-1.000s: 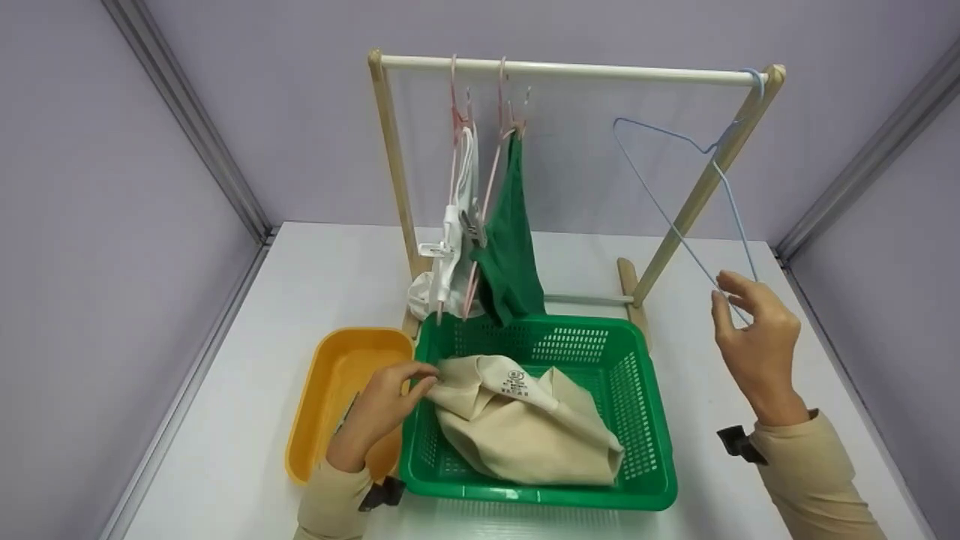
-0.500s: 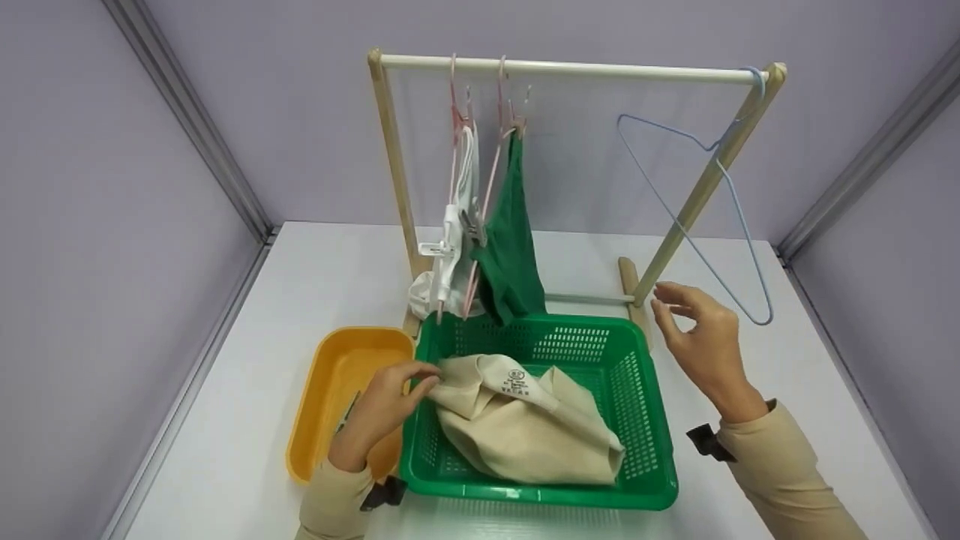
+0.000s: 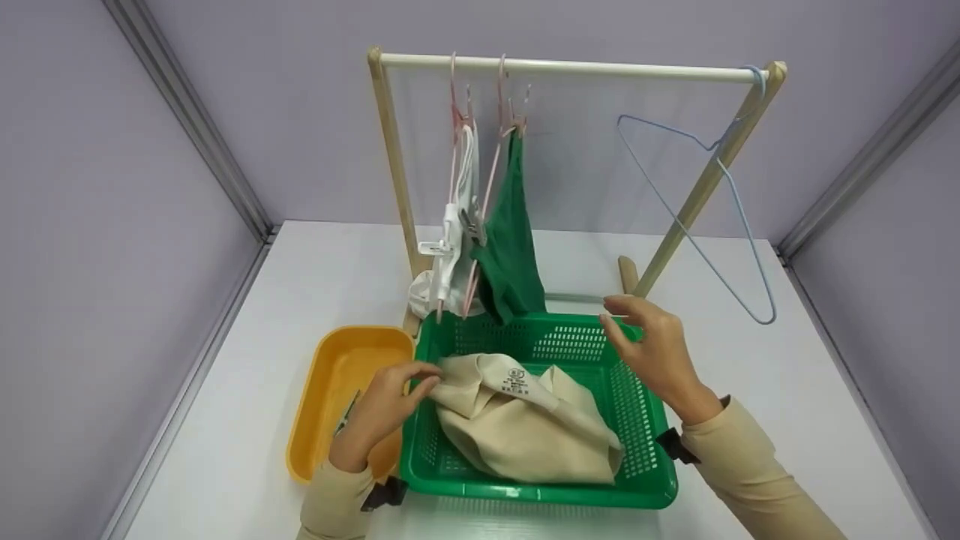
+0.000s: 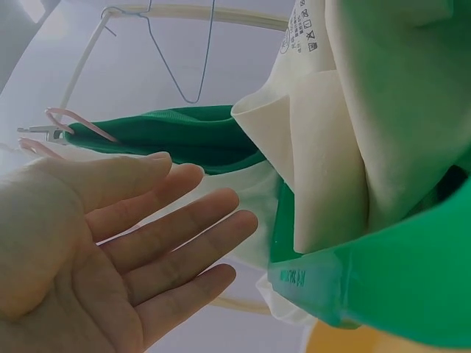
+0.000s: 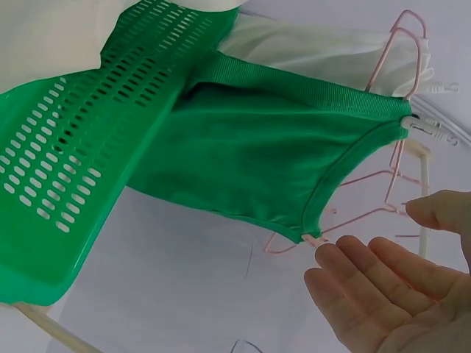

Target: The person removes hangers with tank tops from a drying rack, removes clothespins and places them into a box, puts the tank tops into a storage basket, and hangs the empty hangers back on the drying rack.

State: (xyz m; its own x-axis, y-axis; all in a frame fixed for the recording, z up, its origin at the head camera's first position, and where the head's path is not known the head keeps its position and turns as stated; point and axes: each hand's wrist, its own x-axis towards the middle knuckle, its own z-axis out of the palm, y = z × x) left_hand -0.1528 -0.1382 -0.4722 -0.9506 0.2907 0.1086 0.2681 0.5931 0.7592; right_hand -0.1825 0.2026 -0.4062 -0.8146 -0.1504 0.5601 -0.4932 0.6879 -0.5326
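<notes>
Yellow plastic tub (image 3: pixel 313 409) is below left hand (image 3: pixel 386 399), thumb and fingers loosely apart. Just right of that hand, beige fabric (image 3: pixel 525 439) with printed label lies inside green perforated plastic basket (image 3: pixel 540 493). Right hand (image 3: pixel 656 349), thumb and fingers apart, is over basket's far-right corner, blue wire hanger (image 3: pixel 750 234) up-right of it.

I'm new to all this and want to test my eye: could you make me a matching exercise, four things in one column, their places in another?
1. beige cloth
2. blue hanger
3. yellow tray
4. green garment

A. bare, hooked over the white rail
B. on a pink hanger
C. inside the green basket
D. on the table, left of the basket

Pairs: 1-C; 2-A; 3-D; 4-B
</notes>
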